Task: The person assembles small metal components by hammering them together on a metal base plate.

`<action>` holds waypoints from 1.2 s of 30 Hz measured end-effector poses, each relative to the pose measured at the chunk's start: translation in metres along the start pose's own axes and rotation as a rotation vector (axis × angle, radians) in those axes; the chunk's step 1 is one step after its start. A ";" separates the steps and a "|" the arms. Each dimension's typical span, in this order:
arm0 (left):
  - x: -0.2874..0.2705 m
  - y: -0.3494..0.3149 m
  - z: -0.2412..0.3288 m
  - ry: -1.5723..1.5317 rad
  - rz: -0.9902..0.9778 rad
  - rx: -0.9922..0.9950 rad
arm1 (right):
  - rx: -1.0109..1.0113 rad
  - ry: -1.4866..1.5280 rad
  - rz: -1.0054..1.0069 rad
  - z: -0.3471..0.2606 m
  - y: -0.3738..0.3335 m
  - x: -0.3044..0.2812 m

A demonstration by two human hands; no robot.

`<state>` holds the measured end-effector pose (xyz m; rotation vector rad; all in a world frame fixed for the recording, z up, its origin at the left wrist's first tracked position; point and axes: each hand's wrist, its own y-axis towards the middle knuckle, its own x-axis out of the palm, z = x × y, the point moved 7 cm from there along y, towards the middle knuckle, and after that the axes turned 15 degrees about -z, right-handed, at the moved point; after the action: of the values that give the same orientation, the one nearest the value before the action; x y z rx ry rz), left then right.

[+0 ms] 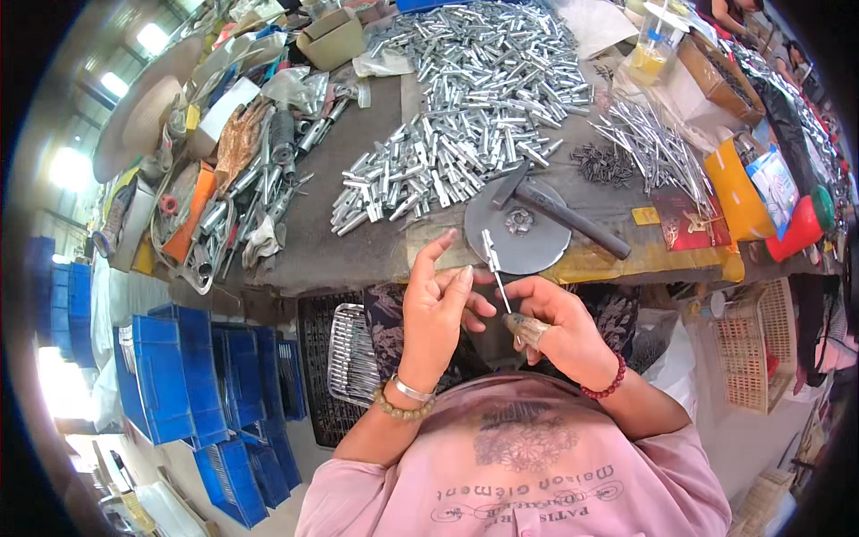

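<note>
Head view, a littered workbench (313,242) with two bare hands at its near edge.

Item, in hand: one slim steel rod-and-sleeve piece (493,258), slanting up and slightly left from the grip, sleeve end uppermost, before the near-left rim of the disc.

Item: right hand (559,327), closed on the lower end of the rod in a narrow pinch; tan wrap on one digit.

Item: left hand (438,300), fingers loosely spread and holding nothing that shows, just left of the piece; whether a fingertip touches it, cannot tell.

Item: round grey metal disc (528,255), near centre, the hammer (577,222) lying across its far-right part, in neither hand.

Stock, loose: large heap of silvery sleeves (465,134), far centre; sheaf of thin metal rods (658,148), right; small pile of dark pieces (601,166) between.

Stock, set apart: wire tray (333,358), below the bench at left, filled with slender metal pieces, possibly finished, too small to be sure.

Progress, as judged: one rod and sleeve appear already joined in hand; whether fully fixed, cannot tell. Much is left, heap and sheaf both being ample.
</note>
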<state>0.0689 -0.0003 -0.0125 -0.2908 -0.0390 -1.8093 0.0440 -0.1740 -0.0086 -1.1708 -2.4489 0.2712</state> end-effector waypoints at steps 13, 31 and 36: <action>-0.002 -0.005 0.000 -0.159 -0.013 0.002 | -0.078 0.045 -0.034 0.002 0.004 0.019; -0.284 -0.177 -0.183 -0.211 0.977 -0.196 | -0.780 -1.444 0.736 -0.053 0.001 -0.033; -0.287 -0.146 -0.225 -0.313 1.035 -0.206 | -0.794 -1.504 0.779 -0.049 -0.003 -0.035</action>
<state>-0.0457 0.2696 -0.2746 -0.6059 0.0697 -0.7300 0.0833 -0.2027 0.0265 -3.1576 -3.1357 0.5635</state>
